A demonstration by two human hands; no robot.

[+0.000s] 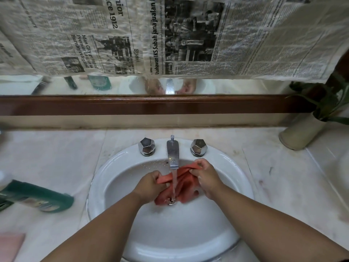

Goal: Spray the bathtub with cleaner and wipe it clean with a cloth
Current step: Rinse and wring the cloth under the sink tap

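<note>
Cloth (184, 188) hangs bunched between our hands, our left hand (151, 183) curled round one edge and our right hand (206, 178) pinching the opposite edge, both closed on the fabric. Between the grips water (174, 176) from the tap (172, 155) strikes its middle, and below them its loose end trails over the drain (171, 201) of the sink (98, 178). We judge it soft, limp, water-heavy and best held by gathered edges.
</note>
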